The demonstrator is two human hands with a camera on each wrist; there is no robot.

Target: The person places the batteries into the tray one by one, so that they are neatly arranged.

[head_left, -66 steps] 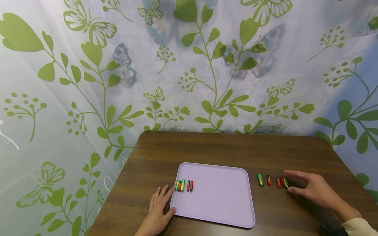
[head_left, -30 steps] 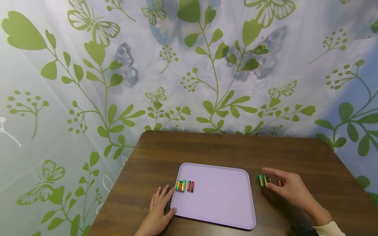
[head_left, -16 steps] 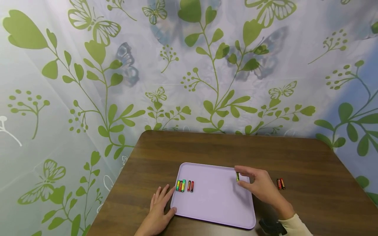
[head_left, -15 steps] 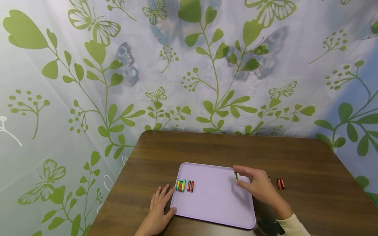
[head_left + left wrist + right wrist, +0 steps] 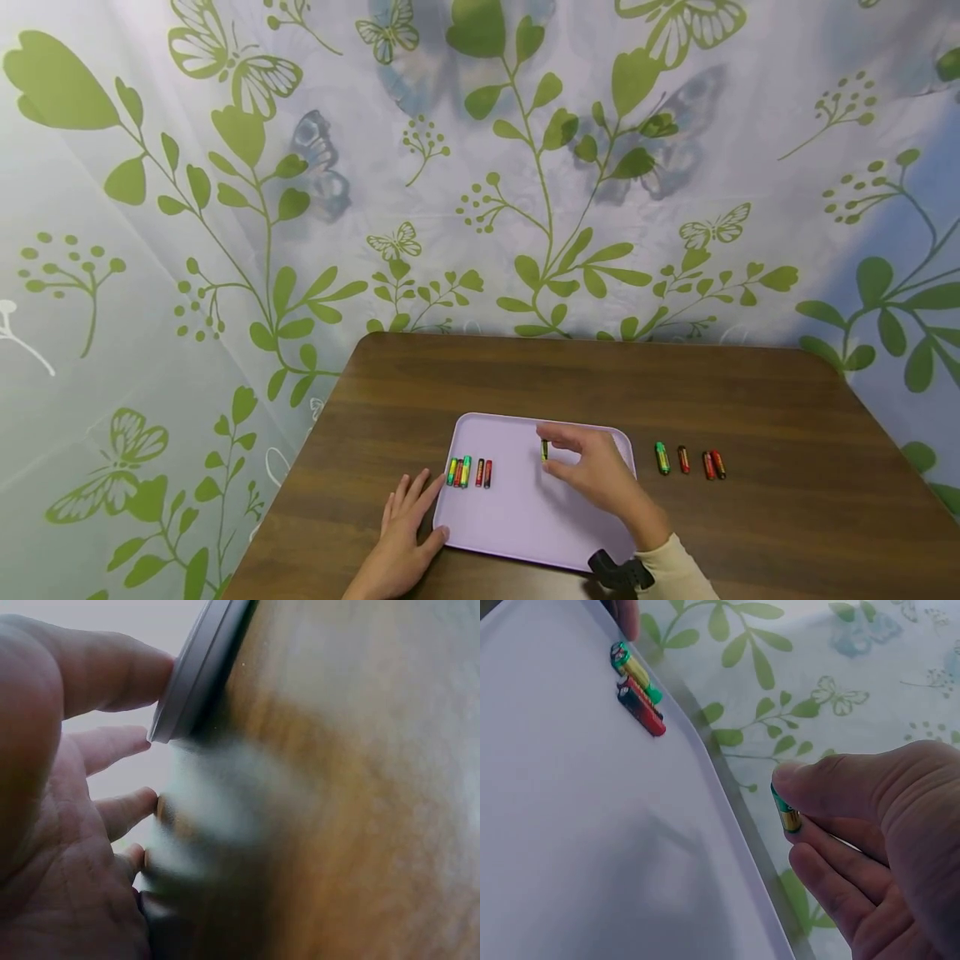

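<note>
In the head view my right hand (image 5: pixel 596 475) pinches a green and yellow battery (image 5: pixel 544 451) above the middle of the lilac tray (image 5: pixel 540 517). The right wrist view shows that battery (image 5: pixel 787 813) between the thumb and fingers of my right hand (image 5: pixel 877 840). My left hand (image 5: pixel 401 537) lies at the tray's left edge, fingers spread, thumb on the rim. Inside the tray, near its left side, lie several green and red batteries (image 5: pixel 466 472). The left wrist view has my left hand (image 5: pixel 75 795) with its thumb against the tray rim (image 5: pixel 187 682).
Right of the tray, on the brown table (image 5: pixel 585 375), lie a green battery (image 5: pixel 662 458), a red one (image 5: pixel 683 460) and a red pair (image 5: pixel 714 465). A patterned curtain (image 5: pixel 450 167) hangs behind the table. A black device (image 5: pixel 618 572) is on the right wrist.
From the right side of the table, my right hand has carried the green and yellow battery leftward over the tray. My left hand has stayed at the tray's edge.
</note>
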